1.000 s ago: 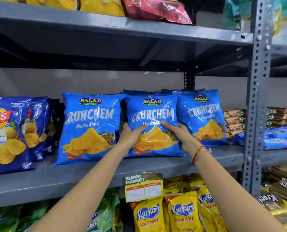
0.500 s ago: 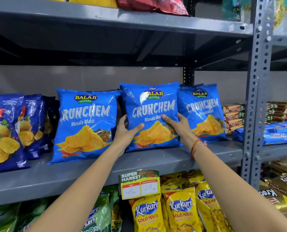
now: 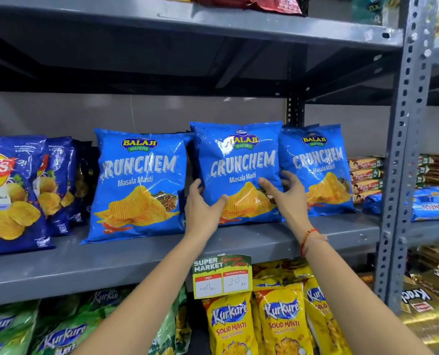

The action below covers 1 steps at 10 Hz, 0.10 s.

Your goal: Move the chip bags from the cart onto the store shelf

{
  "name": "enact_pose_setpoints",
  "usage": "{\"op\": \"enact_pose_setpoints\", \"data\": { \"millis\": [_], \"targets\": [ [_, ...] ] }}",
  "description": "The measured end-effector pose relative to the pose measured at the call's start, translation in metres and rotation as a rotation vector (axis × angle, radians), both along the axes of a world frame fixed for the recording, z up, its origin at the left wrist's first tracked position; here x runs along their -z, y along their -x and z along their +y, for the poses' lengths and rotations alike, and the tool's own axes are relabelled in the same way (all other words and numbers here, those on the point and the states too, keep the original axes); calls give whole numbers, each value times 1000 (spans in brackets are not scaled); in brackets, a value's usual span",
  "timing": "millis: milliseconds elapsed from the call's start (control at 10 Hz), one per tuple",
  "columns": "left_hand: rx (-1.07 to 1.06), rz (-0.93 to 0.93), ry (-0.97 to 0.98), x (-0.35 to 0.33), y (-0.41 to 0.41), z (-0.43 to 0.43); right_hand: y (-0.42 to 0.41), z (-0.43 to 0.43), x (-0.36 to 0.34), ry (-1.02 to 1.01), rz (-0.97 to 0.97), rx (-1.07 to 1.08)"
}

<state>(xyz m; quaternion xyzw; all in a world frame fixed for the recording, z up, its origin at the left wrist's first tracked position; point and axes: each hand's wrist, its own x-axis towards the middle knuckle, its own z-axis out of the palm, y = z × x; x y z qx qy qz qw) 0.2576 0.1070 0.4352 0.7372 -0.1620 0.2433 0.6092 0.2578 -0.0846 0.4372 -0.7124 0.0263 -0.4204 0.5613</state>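
Crunchem bag (image 3: pixel 238 160) upright on grey shelf (image 3: pixel 136 262), btwn 2 others; left hand (image 3: pixel 203 208) & right hand (image 3: pixel 286 198) both clamped on its lower sides.

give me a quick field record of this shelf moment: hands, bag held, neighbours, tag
left hand: grips lower left edge of middle Crunchem bag
right hand: on its lower right side
bag: upright on grey shelf
neighbours: left Crunchem bag, right Crunchem bag
price tag: on shelf edge
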Motion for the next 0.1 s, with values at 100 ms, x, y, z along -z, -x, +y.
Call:
{"op": "enact_pose_setpoints", "data": {
  "millis": [100],
  "targets": [
    [16, -38, -15, 8, 22, -3, 22, 3, 0, -16, -103, 119]
  ]
}}
